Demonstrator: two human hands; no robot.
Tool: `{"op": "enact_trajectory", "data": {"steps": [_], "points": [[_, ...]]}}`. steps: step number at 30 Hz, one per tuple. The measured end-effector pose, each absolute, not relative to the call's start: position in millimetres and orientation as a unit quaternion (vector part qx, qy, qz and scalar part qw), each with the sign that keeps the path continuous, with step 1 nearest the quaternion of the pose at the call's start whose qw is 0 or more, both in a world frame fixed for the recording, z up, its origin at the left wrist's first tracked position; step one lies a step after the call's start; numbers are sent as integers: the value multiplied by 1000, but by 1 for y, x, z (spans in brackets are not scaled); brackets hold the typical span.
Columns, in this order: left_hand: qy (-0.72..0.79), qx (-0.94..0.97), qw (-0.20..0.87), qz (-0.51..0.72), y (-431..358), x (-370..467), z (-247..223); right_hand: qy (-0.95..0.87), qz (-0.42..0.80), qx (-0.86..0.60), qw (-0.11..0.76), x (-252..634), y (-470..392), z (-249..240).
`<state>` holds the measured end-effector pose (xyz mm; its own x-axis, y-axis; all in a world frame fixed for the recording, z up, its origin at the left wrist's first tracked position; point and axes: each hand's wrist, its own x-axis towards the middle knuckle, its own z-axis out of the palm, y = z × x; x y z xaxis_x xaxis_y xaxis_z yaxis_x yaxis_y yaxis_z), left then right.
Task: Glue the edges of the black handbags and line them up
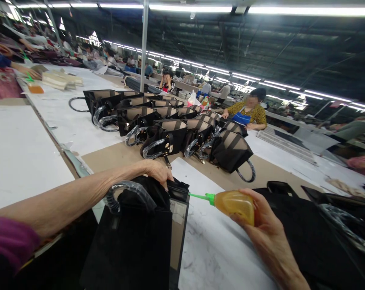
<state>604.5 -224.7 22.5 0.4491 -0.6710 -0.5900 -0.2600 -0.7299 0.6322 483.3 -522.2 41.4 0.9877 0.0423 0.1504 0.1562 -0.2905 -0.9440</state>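
Observation:
A black handbag [130,245] stands in front of me, its handle [130,187] wrapped in clear plastic. My left hand [158,171] reaches over its top and closes on the far upper edge of the bag; the fingertips are partly hidden behind the black material. In my right hand [261,217] is a squeeze bottle [235,205] of amber liquid, held on its side. Its thin green nozzle points left, the tip at or very near the bag's upper side edge. Beige lining or board shows along that open side.
Several black handbags [173,135] with plastic-wrapped handles stand in rows across the table [94,139]. More black bag pieces [303,225] lie at the right. A co-worker in a yellow top [257,114] sits beyond the bags. Another bottle [35,88] stands far left, near another person's hand.

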Motion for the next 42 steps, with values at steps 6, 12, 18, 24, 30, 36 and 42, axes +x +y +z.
{"op": "enact_trajectory", "data": {"steps": [6, 12, 18, 24, 30, 36, 42], "points": [[-279, 814, 246, -446, -225, 601, 26, -89, -54, -813, 573, 477, -523, 39], [-273, 815, 243, -449, -228, 598, 31, -116, -50, -815, 566, 478, -528, 37], [-293, 823, 235, -426, -229, 600, 27, -120, -83, -812, 565, 489, -529, 34], [-293, 824, 239, -422, -230, 595, 33, -107, -25, -813, 571, 475, -535, 27], [-292, 828, 226, -423, -233, 592, 38, -83, -12, -801, 593, 474, -538, 29], [-319, 837, 200, -397, -235, 591, 39, -80, 3, -790, 608, 478, -536, 29], [-299, 842, 200, -402, -239, 589, 40, -84, 42, -800, 592, 468, -541, 26]]}}
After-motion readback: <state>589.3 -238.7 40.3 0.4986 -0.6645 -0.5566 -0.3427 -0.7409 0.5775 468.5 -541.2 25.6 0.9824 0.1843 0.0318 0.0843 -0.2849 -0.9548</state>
